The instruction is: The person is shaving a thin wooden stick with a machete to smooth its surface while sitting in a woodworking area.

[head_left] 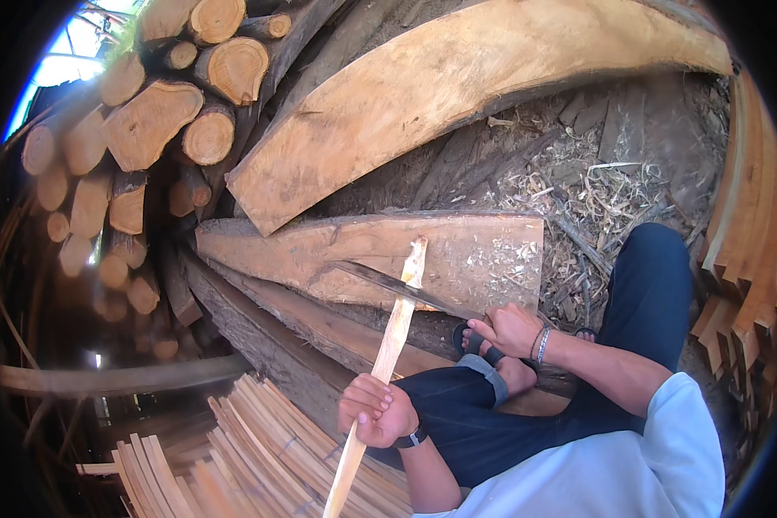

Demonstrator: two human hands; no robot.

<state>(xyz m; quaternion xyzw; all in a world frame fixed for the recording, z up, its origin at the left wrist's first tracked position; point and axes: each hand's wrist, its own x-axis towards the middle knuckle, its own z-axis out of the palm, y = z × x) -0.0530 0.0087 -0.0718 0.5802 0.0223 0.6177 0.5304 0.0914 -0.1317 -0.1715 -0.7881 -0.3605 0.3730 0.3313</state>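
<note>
My left hand [378, 411] is wrapped round a long, pale wooden stick [395, 332] near its lower part. The stick slants up and away, its far end over a thick wooden plank [483, 250] strewn with small chips. In my right hand [511, 331] is a long, dark-bladed knife [371, 276], its handle hidden in my fist. The blade lies across the stick a little below its far tip and points to the left. Whether the edge bites into the wood, I cannot tell.
Cut logs [233, 69] are piled at the far left. A curved slab [457, 78] lies beyond the plank. Wood shavings [613, 186] cover the ground at right. Thin wooden strips [259, 449] are stacked at lower left, sawn boards [755, 224] at the right edge. My sandalled foot [514, 375] rests near the knife hand.
</note>
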